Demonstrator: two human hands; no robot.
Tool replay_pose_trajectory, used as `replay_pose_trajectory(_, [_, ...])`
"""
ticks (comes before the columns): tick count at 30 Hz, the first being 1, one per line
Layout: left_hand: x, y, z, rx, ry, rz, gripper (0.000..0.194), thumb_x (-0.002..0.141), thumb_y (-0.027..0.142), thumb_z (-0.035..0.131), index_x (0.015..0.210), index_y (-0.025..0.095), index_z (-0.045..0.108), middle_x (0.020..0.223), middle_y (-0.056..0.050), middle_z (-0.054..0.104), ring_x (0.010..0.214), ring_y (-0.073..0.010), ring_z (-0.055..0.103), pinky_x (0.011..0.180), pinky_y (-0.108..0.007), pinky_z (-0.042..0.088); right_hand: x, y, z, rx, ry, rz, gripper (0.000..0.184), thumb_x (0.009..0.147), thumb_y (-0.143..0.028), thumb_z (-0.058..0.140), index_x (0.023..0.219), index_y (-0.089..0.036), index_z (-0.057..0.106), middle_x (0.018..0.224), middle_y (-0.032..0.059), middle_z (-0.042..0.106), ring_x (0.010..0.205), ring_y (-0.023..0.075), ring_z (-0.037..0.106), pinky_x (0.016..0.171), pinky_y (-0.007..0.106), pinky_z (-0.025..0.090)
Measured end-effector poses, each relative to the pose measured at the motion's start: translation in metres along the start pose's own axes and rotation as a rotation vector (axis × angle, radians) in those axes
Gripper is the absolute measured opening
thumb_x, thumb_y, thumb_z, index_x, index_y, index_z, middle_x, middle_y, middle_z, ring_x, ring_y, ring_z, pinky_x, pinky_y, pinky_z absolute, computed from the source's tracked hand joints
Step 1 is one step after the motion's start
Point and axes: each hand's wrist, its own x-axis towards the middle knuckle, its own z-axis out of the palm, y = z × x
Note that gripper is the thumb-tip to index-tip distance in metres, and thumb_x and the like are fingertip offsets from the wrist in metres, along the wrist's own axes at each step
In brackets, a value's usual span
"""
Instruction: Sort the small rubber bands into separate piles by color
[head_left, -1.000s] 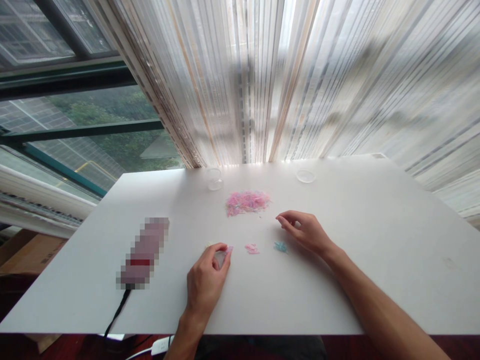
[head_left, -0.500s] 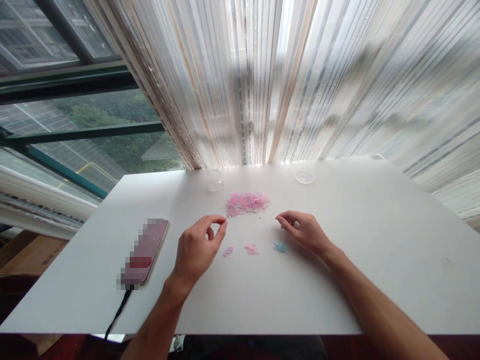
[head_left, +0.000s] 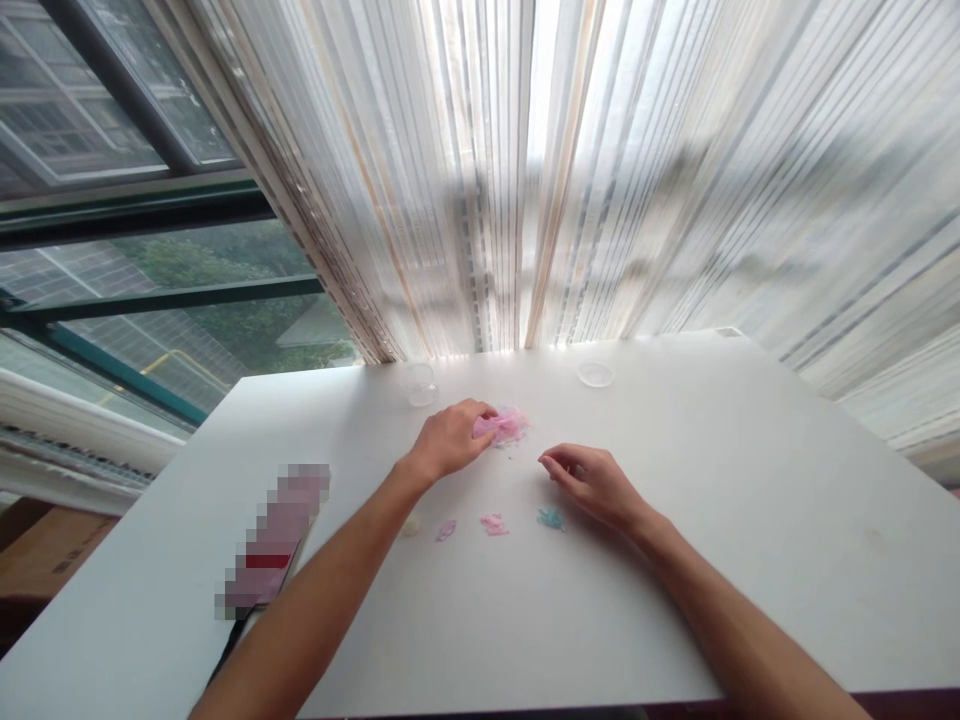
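Pink pile (head_left: 513, 424) — teal cluster (head_left: 551, 518) — striped curtain (head_left: 487, 150)

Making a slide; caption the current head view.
Left hand at the large pink pile, right hand nearby, small piles in a row nearer the camera.

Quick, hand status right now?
Left hand: at the pink pile; grip can't be told.
Right hand: loosely curled, nothing visibly held; fully closed or not can't be told.

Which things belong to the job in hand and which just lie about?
Job:
- mixed pile, left hand at it
- teal pile, pink pile, lilac pile, pale pile
- probably: clear container, clear lid or dish

Seemingly lying about:
- phone
- cardboard box
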Motion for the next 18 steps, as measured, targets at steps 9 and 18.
replay_pose_trajectory(9, [0.032,0.009,0.021,0.085,-0.069,0.004,0.025,0.090,0.033,0.056,0.104,0.024,0.074,0.107,-0.005,0.070,0.091,-0.0231,0.069,0.076,-0.030,0.052,0.000,0.000,-0.001,0.007,0.011,-0.012,0.028,0.095,-0.038,0.051,0.086,-0.020,0.070,0.071,0.0011,0.068,0.059,0.0135,0.055,0.060,0.025,0.046])
replay_pose_trajectory(18, [0.024,-0.004,0.013,-0.049,0.029,-0.010,0.024,0.090,0.036,0.057,0.099,0.027,0.077,0.101,-0.002,0.077,0.087,-0.0217,0.070,0.074,-0.029,0.051,0.001,-0.003,-0.003,0.002,0.008,-0.018,0.028,0.095,-0.038,0.050,0.087,-0.020,0.070,0.071,0.0022,0.069,0.060,0.0144,0.056,0.060,0.027,0.047])
